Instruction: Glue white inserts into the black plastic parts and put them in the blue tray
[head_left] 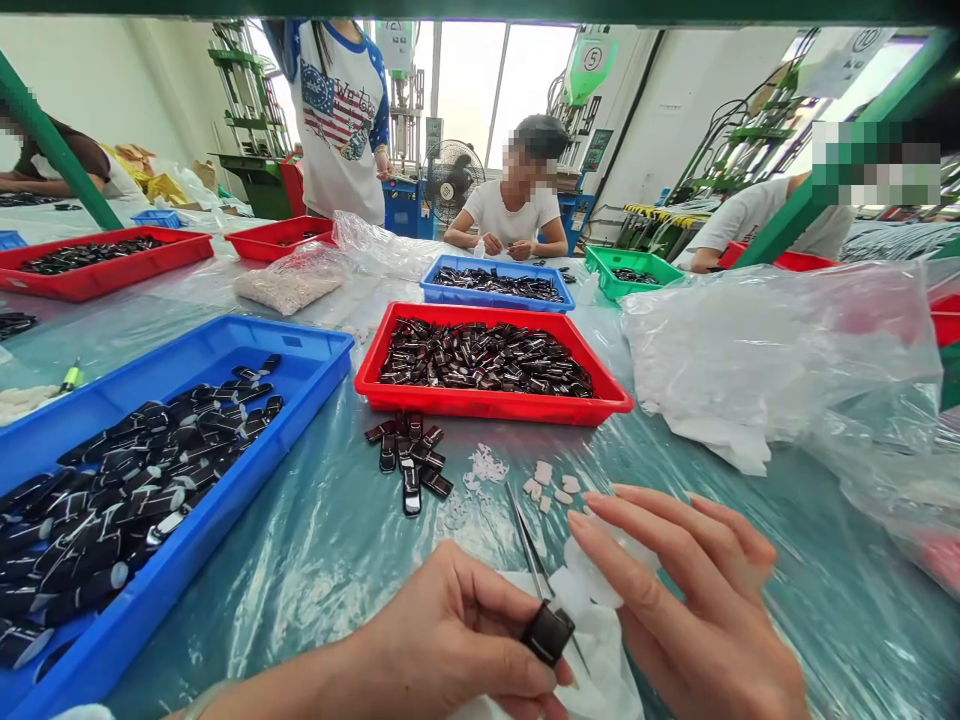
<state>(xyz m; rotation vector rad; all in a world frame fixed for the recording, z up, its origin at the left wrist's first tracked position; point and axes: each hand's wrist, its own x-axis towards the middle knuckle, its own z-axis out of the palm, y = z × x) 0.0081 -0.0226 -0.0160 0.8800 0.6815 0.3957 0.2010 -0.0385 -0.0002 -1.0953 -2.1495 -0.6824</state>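
Note:
My left hand [480,640] pinches a small glossy black plastic piece [548,632] between thumb and fingers, low in the middle of the view. My right hand [697,600] is beside it with fingers stretched out, over a translucent white sheet [611,560]; its thumb is hidden. A pair of metal tweezers [529,545] points away from me, partly behind the black piece. Under both hands is crumpled white tissue [600,640]. Small pale pads [543,473] and white scraps [486,466] are on the plastic-covered table just beyond, next to several loose black pieces [411,485].
A red tray [487,404] full of black pieces stands ahead; a large blue tray [225,510] holds more at left. Plastic bags [772,350] lie at right. Across the table sits a co-worker [514,210]; another person [341,120] stands behind. A green bar [480,10] crosses overhead.

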